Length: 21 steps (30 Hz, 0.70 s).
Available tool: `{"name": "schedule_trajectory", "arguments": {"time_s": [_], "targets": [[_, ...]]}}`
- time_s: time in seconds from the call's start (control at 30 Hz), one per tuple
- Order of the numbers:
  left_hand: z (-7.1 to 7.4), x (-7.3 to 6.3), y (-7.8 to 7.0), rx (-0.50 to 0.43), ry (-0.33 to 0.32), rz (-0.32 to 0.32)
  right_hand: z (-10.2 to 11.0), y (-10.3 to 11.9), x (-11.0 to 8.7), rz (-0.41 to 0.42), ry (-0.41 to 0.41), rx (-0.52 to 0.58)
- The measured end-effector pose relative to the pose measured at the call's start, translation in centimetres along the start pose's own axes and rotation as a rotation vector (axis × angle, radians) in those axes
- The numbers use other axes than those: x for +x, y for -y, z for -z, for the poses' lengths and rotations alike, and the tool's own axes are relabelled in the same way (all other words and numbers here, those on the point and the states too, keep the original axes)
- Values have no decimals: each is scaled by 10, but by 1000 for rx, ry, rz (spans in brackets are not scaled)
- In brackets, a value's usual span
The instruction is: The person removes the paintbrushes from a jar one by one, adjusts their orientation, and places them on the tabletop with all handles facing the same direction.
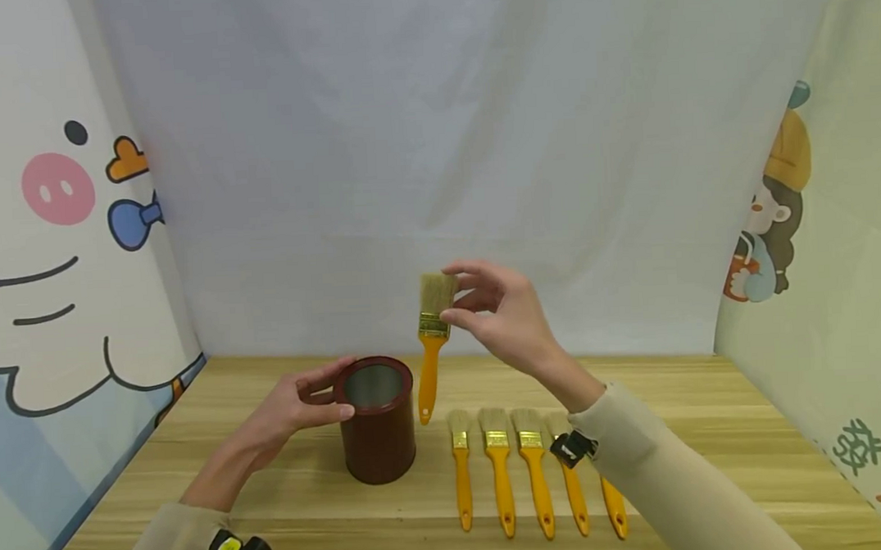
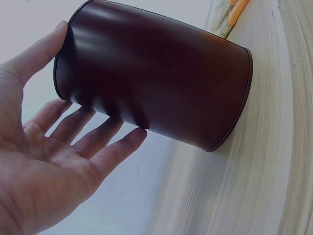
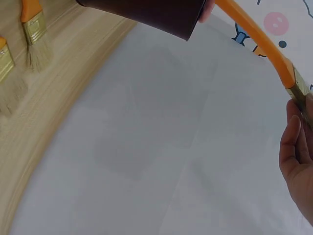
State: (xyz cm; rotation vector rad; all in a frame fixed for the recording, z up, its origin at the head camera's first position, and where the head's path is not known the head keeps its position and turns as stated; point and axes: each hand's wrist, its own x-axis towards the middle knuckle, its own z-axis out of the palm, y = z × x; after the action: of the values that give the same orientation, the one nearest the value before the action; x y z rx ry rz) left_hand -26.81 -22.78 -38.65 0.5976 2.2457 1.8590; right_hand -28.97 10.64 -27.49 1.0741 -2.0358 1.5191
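A dark red-brown can (image 1: 378, 442) with an open top stands upright on the table. My left hand (image 1: 299, 408) holds it near the rim from the left, thumb at the front and fingers behind; in the left wrist view the fingertips touch the can's wall (image 2: 156, 73). Up in the air, right of the can, my right hand (image 1: 497, 309) pinches a paintbrush (image 1: 431, 366) at its metal band and bristles. That brush hangs with its pale bristles upward and its orange handle pointing down, the handle's end beside the can's rim.
Several more orange-handled paintbrushes (image 1: 499, 477) lie in a row on the wooden table (image 1: 303, 511), bristles toward the back. My right forearm partly covers the rightmost ones. A white cloth wall (image 1: 405, 145) closes off the back, with printed cartoon panels (image 1: 64, 283) at the sides.
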Motion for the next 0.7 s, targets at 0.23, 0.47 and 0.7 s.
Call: {"name": "schedule_trajectory", "arguments": {"time_s": [0.23,0.47,0.7], "targets": [[0,-1,-2,5,5,-15,11,-14,-26,-73,28,-19],[0,1,-2,7,-5,-7,24,-32,-54,-169,44,-48],[1,2,2,8,-13,1,46,-48,-83,-245,42,-85]]}}
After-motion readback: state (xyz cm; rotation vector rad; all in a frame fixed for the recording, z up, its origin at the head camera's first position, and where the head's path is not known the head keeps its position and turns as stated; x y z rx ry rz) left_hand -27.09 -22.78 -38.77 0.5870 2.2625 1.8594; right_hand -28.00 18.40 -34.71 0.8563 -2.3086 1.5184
